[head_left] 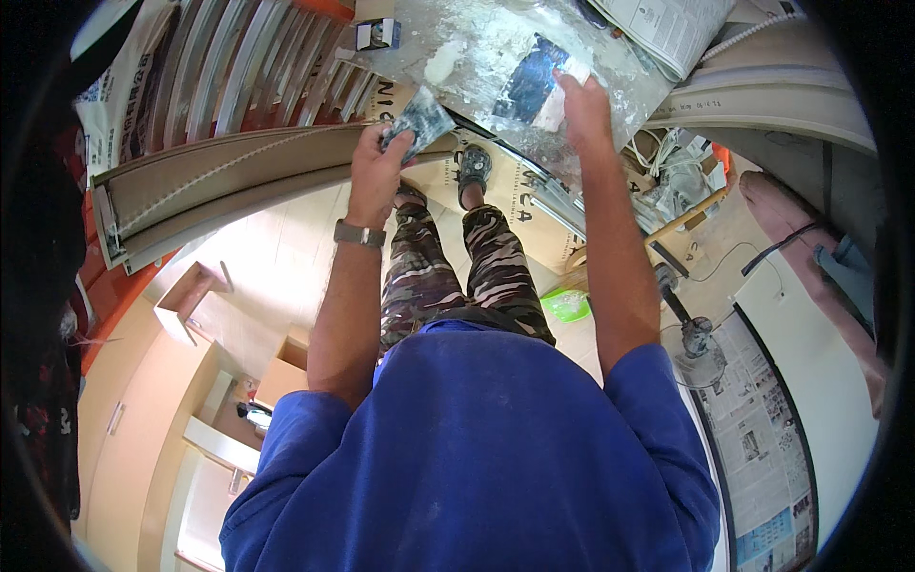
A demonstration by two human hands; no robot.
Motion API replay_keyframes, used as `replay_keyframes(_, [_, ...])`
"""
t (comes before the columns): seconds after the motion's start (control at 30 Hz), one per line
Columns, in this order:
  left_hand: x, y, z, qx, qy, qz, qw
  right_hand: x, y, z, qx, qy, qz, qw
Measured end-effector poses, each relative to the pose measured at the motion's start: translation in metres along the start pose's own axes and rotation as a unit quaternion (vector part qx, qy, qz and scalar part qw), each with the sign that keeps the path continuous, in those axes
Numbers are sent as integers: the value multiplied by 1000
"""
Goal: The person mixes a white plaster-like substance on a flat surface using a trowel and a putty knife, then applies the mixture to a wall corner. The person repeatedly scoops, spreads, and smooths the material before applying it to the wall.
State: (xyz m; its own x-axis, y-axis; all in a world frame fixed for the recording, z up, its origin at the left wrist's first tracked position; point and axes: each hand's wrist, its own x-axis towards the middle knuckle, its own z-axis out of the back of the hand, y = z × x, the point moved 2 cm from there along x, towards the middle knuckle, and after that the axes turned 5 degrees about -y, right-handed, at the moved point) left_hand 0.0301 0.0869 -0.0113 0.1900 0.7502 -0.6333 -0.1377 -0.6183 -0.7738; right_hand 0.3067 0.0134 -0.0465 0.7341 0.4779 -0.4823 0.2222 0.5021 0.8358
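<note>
I look down my own body: blue shirt, camouflage trousers, dark shoes. My left hand (379,160), with a watch on the wrist, grips a small putty knife (419,116) smeared with grey-white filler, its blade pointing right. My right hand (582,100) holds a wider blue-bladed putty knife (530,84) with white putty on it. That blade rests against a grey putty-smeared board (457,48) in front of me. The two blades are a short way apart.
A curved beige panel (219,181) runs at left above pale flooring. Slatted white strips (248,67) lie at top left, a small box (376,34) beside them. Newspapers (762,429) cover the floor at right. A green tub (566,305), a power tool (696,334) and cables lie below.
</note>
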Motion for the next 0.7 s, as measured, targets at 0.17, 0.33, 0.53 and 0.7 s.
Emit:
replay_keyframes(0.17, [17, -1, -24, 4, 19, -23, 1000, -3, 71, -4, -410, 51, 222, 883])
replay_keyframes(0.33, [43, 8, -54, 29, 6, -64, 998, -14, 82, -27, -547, 85, 412, 723])
replay_keyframes(0.53, [64, 21, -69, 104, -59, -113, 986, -30, 59, -24, -556, 131, 485, 662])
replay_keyframes(0.7, [65, 7, -73, 152, -25, -126, 980, -22, 67, -27, -575, 118, 441, 679])
